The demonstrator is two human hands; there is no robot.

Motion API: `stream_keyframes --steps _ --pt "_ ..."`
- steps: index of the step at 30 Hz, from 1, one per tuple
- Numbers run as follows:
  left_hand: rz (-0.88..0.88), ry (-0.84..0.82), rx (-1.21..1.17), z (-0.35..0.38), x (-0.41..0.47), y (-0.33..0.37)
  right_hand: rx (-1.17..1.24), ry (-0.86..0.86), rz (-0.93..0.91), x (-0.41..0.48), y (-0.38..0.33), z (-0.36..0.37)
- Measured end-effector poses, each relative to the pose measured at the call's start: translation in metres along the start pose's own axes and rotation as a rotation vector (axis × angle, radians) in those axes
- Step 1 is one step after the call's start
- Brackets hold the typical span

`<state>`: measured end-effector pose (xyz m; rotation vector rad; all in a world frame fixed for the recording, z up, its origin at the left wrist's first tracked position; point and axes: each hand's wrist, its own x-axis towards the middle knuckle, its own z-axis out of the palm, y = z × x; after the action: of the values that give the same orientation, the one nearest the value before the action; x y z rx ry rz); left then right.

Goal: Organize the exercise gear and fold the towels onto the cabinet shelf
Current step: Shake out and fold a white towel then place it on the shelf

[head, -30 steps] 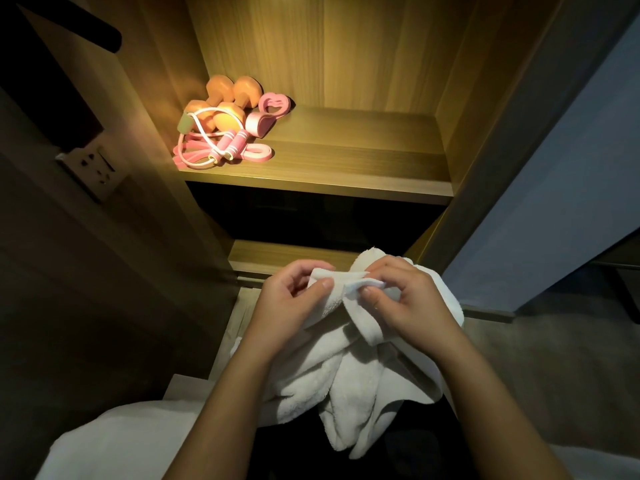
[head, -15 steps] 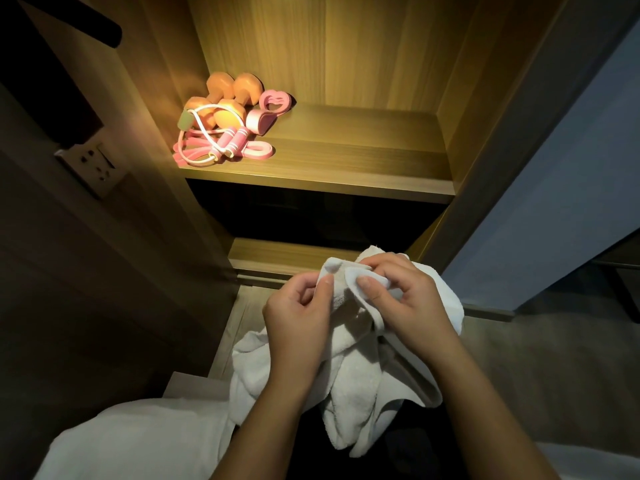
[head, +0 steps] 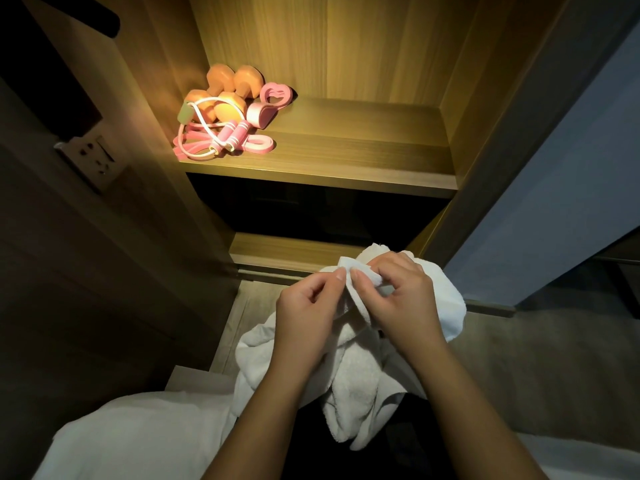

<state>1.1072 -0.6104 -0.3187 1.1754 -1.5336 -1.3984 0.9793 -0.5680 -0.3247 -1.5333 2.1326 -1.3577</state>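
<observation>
Pinching one towel (head: 349,375) corner together, both hands (head: 353,299) hold it hanging below; the cabinet shelf (head: 346,161) lies ahead, higher.

White towel (head: 360,379), orange dumbbells (head: 228,88), pink jump rope (head: 225,140), wood-grain brown shelf (head: 363,150)

left hand (head: 306,315), right hand (head: 401,299), pinch grips

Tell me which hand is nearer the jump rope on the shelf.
Left. The left hand pinches the towel lower and to the right of the jump rope; the right hand pinches it further right.
</observation>
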Motion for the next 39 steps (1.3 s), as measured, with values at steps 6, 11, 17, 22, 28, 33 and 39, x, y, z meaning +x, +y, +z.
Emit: stream_keyframes --steps 6,11,17,22,28,33,39 --pt "0.048 -0.018 0.15 -0.005 0.005 0.003 0.237 -0.07 0.176 0.001 -0.001 -0.005" --pt "0.276 -0.068 0.406 -0.01 0.018 0.013 0.085 -0.456 0.083 0.036 -0.002 -0.029" --pt "0.347 0.088 0.356 -0.004 0.039 0.05 0.019 -0.366 -0.094 0.085 -0.036 -0.05" --pt "0.262 0.05 0.329 -0.003 0.053 0.079 0.047 -0.211 -0.13 0.113 -0.063 -0.068" --pt "0.331 0.035 0.282 0.006 0.062 0.105 -0.009 -0.089 -0.212 0.142 -0.091 -0.088" --pt "0.478 0.041 0.329 0.014 0.066 0.117 -0.044 -0.123 -0.248 0.155 -0.095 -0.101" --pt "0.54 -0.027 0.287 -0.003 0.069 0.113 0.199 -0.542 -0.119 0.165 -0.079 -0.126"
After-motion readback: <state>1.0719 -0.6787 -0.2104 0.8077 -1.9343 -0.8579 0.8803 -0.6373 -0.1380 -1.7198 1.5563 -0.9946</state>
